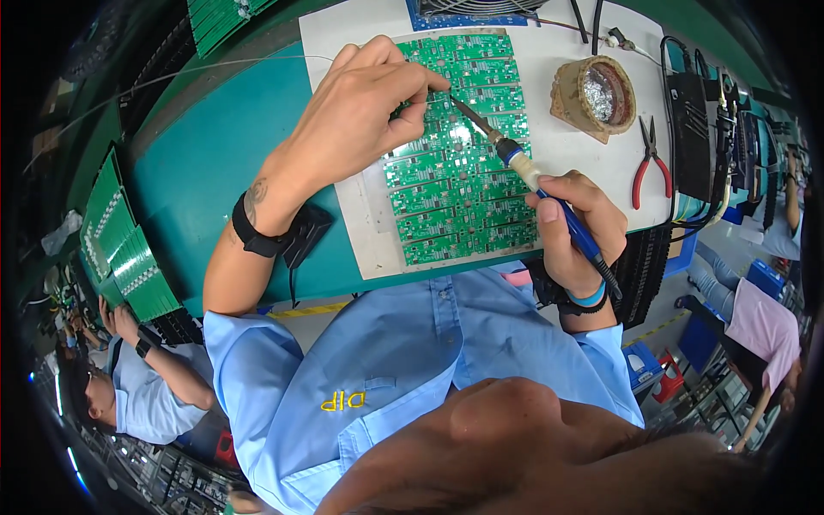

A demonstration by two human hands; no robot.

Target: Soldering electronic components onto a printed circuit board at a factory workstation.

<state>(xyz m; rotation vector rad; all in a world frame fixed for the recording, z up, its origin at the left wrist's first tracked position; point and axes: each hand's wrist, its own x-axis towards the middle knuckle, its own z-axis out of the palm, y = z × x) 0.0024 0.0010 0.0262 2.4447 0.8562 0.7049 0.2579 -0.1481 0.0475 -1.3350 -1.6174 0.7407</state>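
Observation:
A panel of green circuit boards (463,206), dotted with small parts, lies on a white sheet (365,236). My left hand (360,107) is over its upper left part, fingers pinched on thin solder wire (257,60) that trails off to the left. My right hand (584,223) grips a soldering iron (520,165) with a blue handle, like a pen. The iron's tip points up and left, close to my left fingertips at the upper middle of the panel. Whether the tip touches the board is too small to tell.
Right of the panel stands a round, crusted pot (598,99) with shiny metal inside. Red-handled pliers (652,167) lie beyond it, near a black unit with cables (693,129). More green boards (129,240) stack at the left, where a co-worker's hand (120,322) reaches in.

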